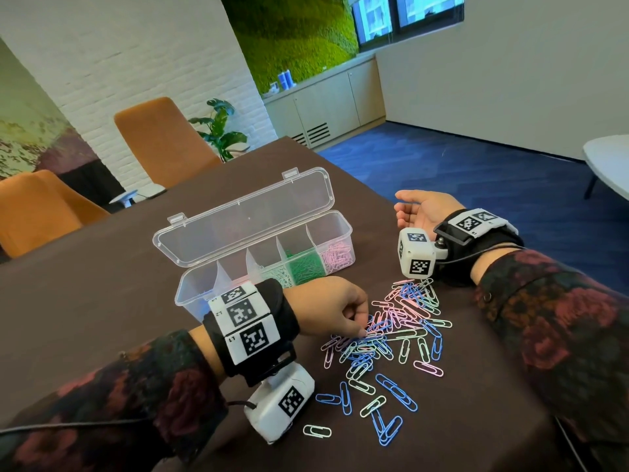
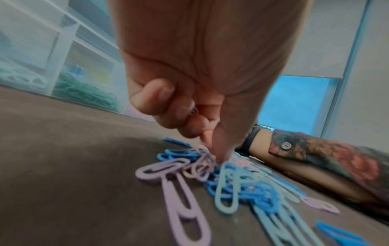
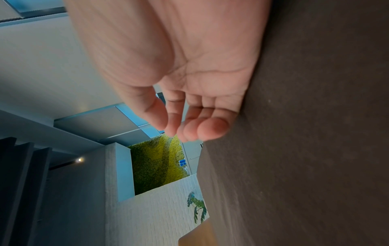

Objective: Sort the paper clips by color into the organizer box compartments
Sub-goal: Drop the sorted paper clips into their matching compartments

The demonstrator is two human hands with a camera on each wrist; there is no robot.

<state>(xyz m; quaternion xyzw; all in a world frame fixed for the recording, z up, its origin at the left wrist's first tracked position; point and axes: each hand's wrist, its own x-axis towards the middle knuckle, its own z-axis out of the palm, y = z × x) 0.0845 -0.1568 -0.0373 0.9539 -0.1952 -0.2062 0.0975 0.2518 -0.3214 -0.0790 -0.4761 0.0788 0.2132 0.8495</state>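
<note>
Mid-sort, picking step. Loose blue, mint and lilac paper clips (image 1: 388, 342) heaped on brown worktop (image 1: 102, 301), nearest edge. Left hand (image 1: 335, 310) fingertips down on heap centre, fingers curled; whether a clip is pinched, cannot tell. Next move probably needs one colour teased free of tangle. Right hand (image 1: 420, 211) beyond heap, palm up, relaxed, holding nothing. Farther: open organizer box (image 1: 335, 223), green and pink compartments partly filled

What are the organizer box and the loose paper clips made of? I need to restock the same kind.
Organizer box: clear, glossy hard plastic by its look; the contents show through the walls and hinged lid. Paper clips: probably wire under a matte pastel coating in blue, pink, lilac and mint; no bare metal shows, so solid plastic is possible.
</note>
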